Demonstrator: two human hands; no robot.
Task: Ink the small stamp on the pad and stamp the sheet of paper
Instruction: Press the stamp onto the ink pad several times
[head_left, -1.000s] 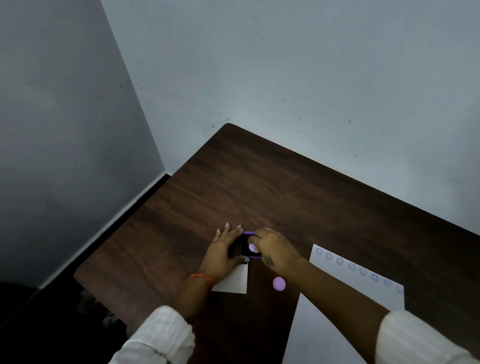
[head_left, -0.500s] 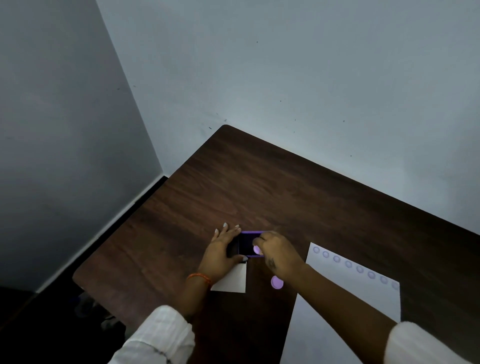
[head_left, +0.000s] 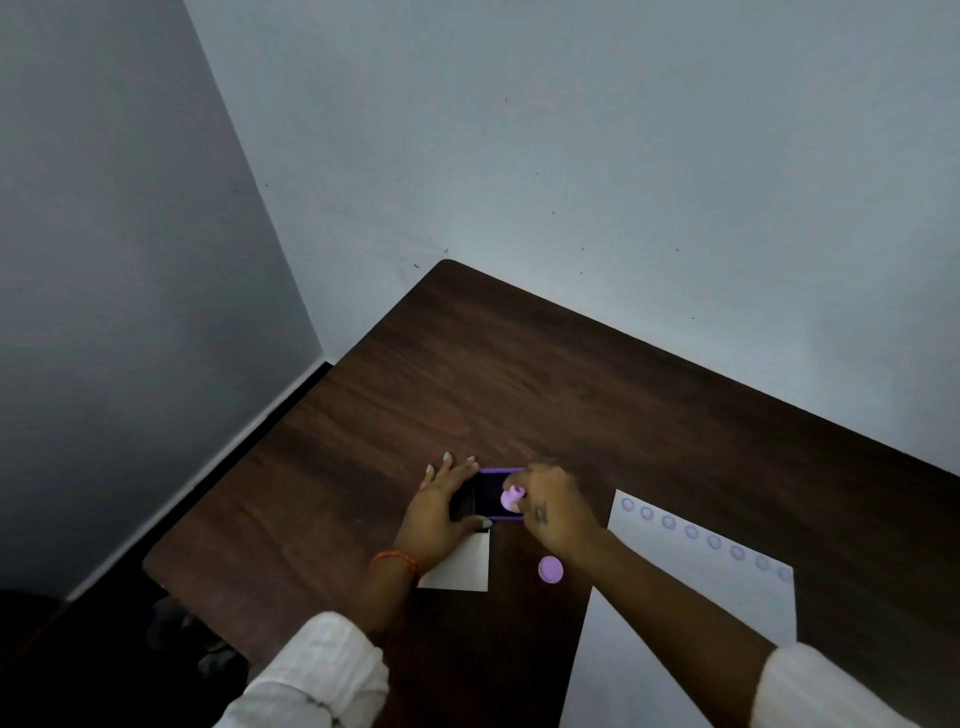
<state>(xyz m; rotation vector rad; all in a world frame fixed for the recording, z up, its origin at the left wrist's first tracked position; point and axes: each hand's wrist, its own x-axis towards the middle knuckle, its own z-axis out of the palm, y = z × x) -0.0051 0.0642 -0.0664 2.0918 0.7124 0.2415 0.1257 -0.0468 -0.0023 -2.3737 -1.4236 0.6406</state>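
A: Near the tabletop's (head_left: 571, 395) front edge, the right hand (head_left: 556, 512) pinches the small stamp (head_left: 510, 498) over the ink pad (head_left: 493, 493); the left hand (head_left: 441, 512) lies flat, fingers spread, steadying the pad.

B: Risks?

A: A tilted press could ink unevenly, and the pad might skid. The sheet of paper (head_left: 675, 613) lies loose to the right, so it may shift and smudge.
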